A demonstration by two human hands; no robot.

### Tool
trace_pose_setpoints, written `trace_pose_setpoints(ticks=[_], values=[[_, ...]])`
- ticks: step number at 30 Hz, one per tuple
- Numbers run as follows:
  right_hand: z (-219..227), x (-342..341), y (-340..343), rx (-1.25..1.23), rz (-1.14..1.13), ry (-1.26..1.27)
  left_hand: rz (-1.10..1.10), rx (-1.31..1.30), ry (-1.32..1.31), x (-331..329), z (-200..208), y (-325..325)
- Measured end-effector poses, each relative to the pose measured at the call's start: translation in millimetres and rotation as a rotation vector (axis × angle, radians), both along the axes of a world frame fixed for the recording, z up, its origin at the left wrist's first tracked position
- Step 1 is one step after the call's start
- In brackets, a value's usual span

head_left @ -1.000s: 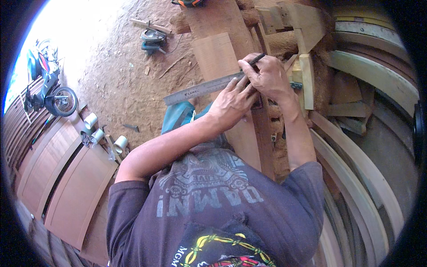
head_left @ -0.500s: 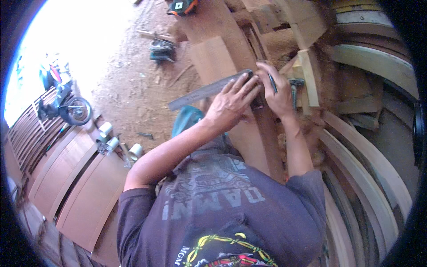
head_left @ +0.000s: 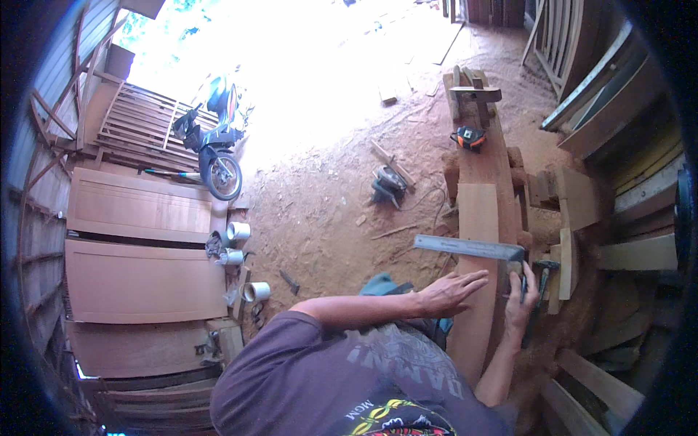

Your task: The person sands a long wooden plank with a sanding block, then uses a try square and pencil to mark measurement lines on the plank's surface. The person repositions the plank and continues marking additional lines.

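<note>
A try square [head_left: 465, 247] lies with its metal blade across a plank [head_left: 478, 214] and sticks out past the plank's left edge. My right hand [head_left: 519, 298] is closed round the square's stock at the plank's right side. A thin dark pencil or pen [head_left: 523, 285] shows between its fingers, partly hidden. Just nearer than the blade, my left hand [head_left: 452, 292] hovers over or rests on the plank, its fingers stretched out and holding nothing. Under the plank runs a long thick beam [head_left: 491, 171].
On the beam's far part sits an orange and black tape measure [head_left: 469, 136]. A hammer [head_left: 545, 276] lies right of my right hand. A circular saw [head_left: 387, 185] stands on the dusty floor. Door panels [head_left: 145, 280], white cans [head_left: 256, 291] and a motorbike [head_left: 218, 156] are at left.
My left hand has come off the square's blade and moved toward me. My right hand has gone from beside the square to its stock. The view has swung, showing more floor and wall.
</note>
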State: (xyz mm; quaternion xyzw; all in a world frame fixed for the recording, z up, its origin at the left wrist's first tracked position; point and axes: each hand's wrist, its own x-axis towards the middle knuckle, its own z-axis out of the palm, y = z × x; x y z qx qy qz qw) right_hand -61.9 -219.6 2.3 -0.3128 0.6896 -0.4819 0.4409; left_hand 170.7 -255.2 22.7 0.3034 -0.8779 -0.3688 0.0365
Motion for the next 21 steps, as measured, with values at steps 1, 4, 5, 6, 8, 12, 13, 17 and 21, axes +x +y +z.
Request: trace_pose_setpoints(ticks=[1,4,5,6,8,12,13,17,21], values=[[8.9,2.5,15.7,-0.008,-0.071,0.01,0.021,0.008,0.023,13.0,0.8,10.9],[35.4,18.4,64.8,-0.063,-0.307,-0.048,0.103,0.153,0.049,62.1,-1.0,31.8],[42.5,24.8,81.9,-0.103,-0.394,-0.123,0.146,0.213,0.056,81.3,-5.0,40.7],[48.2,31.4,97.5,-0.148,-0.475,-0.197,0.194,0.281,0.074,96.2,-12.1,51.1],[54.1,52.9,131.1,-0.145,-0.521,-0.3,0.301,0.305,-0.003,130.1,-35.1,73.6],[54.1,81.4,198.5,-0.256,-0.596,-0.509,0.569,0.564,-0.151,225.7,-116.1,115.3],[55.3,81.3,217.1,-0.286,-0.636,-0.449,0.657,0.608,-0.18,249.7,-137.3,129.8],[79.5,66.2,288.0,-0.496,-0.868,-0.383,0.598,0.588,-0.642,365.7,-201.0,161.1],[111.4,44.6,342.1,-0.553,-1.143,-0.436,0.547,0.645,-0.567,441.7,-226.4,208.9]])
